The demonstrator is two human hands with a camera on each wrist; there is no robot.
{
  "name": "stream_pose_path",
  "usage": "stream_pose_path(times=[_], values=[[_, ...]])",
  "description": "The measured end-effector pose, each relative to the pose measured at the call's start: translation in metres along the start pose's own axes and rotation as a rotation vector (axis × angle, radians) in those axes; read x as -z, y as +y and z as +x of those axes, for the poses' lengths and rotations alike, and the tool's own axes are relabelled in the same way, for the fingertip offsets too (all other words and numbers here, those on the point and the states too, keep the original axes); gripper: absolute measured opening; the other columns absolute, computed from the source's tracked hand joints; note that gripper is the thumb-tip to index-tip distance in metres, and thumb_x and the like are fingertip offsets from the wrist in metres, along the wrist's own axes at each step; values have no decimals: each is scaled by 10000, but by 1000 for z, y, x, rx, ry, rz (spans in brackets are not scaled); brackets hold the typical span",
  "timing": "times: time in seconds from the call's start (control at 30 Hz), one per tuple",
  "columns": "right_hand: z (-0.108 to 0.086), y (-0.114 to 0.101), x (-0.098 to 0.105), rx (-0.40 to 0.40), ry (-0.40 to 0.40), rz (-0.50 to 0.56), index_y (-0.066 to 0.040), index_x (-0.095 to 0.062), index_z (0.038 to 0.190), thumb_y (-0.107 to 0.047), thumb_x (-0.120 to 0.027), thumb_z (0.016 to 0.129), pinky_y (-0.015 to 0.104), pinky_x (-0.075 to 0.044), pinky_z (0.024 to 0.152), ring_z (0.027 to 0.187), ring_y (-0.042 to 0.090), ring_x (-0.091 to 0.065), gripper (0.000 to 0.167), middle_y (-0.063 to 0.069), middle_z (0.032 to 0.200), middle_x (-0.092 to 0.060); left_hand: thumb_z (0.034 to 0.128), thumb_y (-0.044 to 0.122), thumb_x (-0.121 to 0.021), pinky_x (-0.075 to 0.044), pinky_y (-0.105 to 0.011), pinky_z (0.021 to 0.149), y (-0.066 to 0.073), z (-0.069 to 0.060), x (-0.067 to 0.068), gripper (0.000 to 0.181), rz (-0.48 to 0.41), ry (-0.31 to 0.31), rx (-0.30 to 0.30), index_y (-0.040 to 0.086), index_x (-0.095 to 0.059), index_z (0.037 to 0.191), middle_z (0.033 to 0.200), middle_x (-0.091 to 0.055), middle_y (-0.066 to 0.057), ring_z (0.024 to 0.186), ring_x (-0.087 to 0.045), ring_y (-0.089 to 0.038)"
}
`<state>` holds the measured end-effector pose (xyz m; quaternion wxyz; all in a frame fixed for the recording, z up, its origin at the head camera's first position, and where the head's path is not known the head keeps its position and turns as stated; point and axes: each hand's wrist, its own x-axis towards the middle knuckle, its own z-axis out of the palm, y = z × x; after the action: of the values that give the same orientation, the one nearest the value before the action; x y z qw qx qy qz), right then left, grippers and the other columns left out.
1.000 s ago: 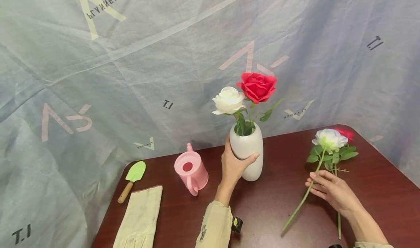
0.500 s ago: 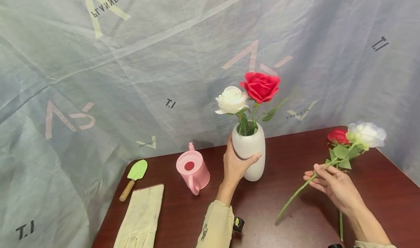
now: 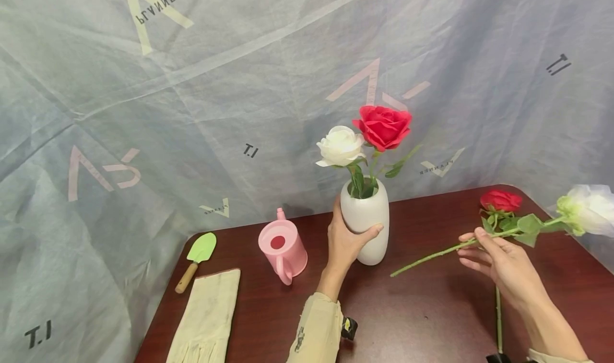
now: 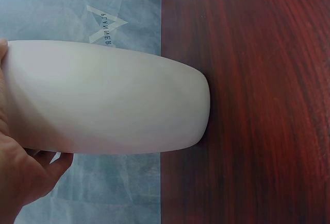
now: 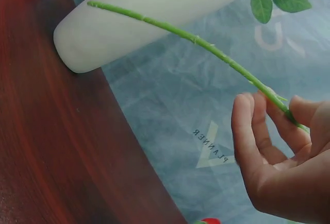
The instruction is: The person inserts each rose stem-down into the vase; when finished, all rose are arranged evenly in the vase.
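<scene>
My left hand (image 3: 346, 241) grips the white vase (image 3: 368, 219), which stands upright and holds a white rose (image 3: 340, 146) and a red rose (image 3: 384, 127). Between thumb and fingers, my right hand (image 3: 509, 267) pinches the stem of another white rose (image 3: 592, 209); its bloom points right and its bare stem end points left toward the vase. In the right wrist view the green stem (image 5: 196, 39) crosses in front of the vase (image 5: 118, 26). A second red rose (image 3: 501, 200) lies on the table behind my right hand, its stem partly hidden.
A pink watering can (image 3: 283, 251) stands left of the vase. Farther left lie a green trowel (image 3: 202, 247) with a wooden handle and a cream glove (image 3: 206, 315) on the dark red table (image 3: 408, 320). Grey printed cloth (image 3: 268, 86) hangs behind.
The white rose in my right hand has swung down to the right, from nearly upright to almost level, uncovering the red rose. My left hand stays on the vase.
</scene>
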<state>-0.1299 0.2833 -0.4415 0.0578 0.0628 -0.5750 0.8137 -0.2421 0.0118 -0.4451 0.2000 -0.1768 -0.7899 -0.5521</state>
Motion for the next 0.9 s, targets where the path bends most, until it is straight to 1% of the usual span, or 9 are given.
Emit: stream_pose_path(times=[0.07, 0.13, 0.23, 0.33, 0.53, 0.6, 0.67, 0.73, 0.9], values=[[0, -1, -1, 29, -6, 20, -1, -697, 997, -109, -407, 999, 324, -516, 736, 837, 188, -670, 309, 17, 963, -673, 609, 477, -826, -477, -350, 776, 0, 0, 0, 993, -1, -1, 2, 394, -264, 1424, 1185, -551, 124, 989, -563, -81], [1, -2, -3, 77, -7, 64, 34, -692, 994, -70, -395, 996, 333, -514, 735, 834, 217, -674, 314, 49, 956, -678, 605, 479, -827, -477, -351, 776, 0, 0, 0, 995, 3, -1, 0, 387, -268, 1424, 1183, -551, 121, 990, -562, -81], [2, -5, -5, 160, -17, 174, 83, -672, 1003, -14, -369, 990, 346, -509, 739, 849, 251, -671, 318, 94, 978, -674, 606, 478, -828, -479, -354, 774, 1, 1, -1, 996, -1, -1, -5, 377, -271, 1426, 1177, -556, 112, 986, -566, -86], [4, -10, -7, 219, -28, 299, 121, -650, 1017, 13, -338, 990, 348, -507, 751, 885, 275, -662, 331, 121, 1015, -660, 606, 480, -826, -480, -348, 774, 1, 1, -1, 998, 0, 2, -2, 378, -270, 1429, 1176, -562, 109, 979, -570, -83], [7, -16, -12, 265, -67, 594, 159, -616, 1046, 1, -266, 1002, 354, -515, 756, 943, 326, -636, 387, 169, 1066, -630, 610, 465, -828, -475, -344, 781, 0, 2, -1, 991, -9, -1, -10, 375, -274, 1427, 1179, -556, 121, 983, -565, -76], [9, -19, -15, 269, -70, 666, 165, -608, 1045, -4, -256, 1004, 359, -518, 747, 940, 338, -635, 392, 181, 1076, -624, 606, 456, -834, -473, -342, 783, 0, 2, -1, 991, -16, -5, -12, 378, -278, 1423, 1172, -556, 129, 983, -563, -73], [11, -23, -19, 279, -57, 707, 169, -604, 1041, -10, -262, 1003, 362, -522, 735, 928, 343, -637, 388, 192, 1081, -621, 603, 456, -836, -472, -343, 780, 1, 1, -1, 997, -11, -1, -13, 377, -276, 1424, 1173, -556, 130, 979, -563, -75], [14, -28, -23, 286, -32, 722, 171, -606, 1030, -14, -286, 1001, 358, -525, 722, 914, 339, -642, 371, 195, 1069, -620, 604, 458, -836, -473, -345, 777, 1, 1, -1, 1002, -10, -1, -14, 377, -271, 1427, 1181, -552, 130, 979, -562, -78], [26, -41, -38, 337, 22, 678, 172, -613, 993, -11, -353, 986, 348, -526, 701, 882, 324, -652, 318, 201, 983, -623, 612, 467, -829, -472, -344, 780, 1, 0, 1, 1009, 0, -3, -8, 379, -253, 1436, 1199, -542, 125, 987, -559, -82]])
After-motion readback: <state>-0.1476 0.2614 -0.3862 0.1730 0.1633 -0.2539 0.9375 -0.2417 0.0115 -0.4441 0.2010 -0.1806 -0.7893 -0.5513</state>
